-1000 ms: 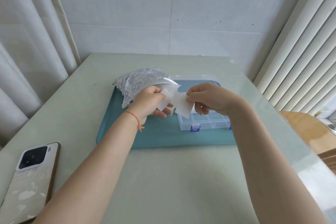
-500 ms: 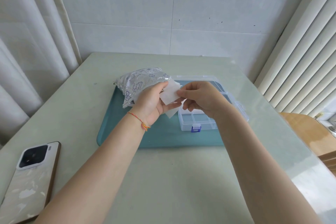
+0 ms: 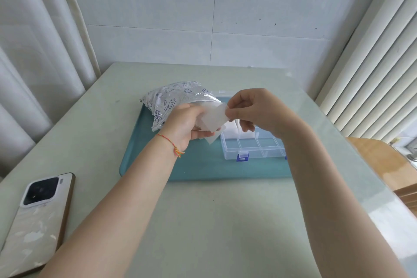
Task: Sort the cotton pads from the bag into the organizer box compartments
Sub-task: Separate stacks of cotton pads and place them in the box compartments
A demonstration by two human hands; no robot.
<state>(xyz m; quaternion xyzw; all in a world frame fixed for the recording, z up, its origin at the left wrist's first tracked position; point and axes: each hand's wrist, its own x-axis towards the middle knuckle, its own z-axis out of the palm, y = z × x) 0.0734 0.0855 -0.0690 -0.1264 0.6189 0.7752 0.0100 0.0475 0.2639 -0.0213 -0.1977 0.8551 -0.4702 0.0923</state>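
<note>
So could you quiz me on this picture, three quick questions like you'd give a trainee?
1. True or false: the phone lies on the teal tray.
2. What does the right hand pinch? A) a cotton pad B) the box latch C) the phone
3. Fill in: the left hand holds a stack of pads at the mouth of the ____.

Key:
1. False; it lies on the table, off the tray.
2. A, the cotton pad.
3. Bag, beside the organizer box.
</note>
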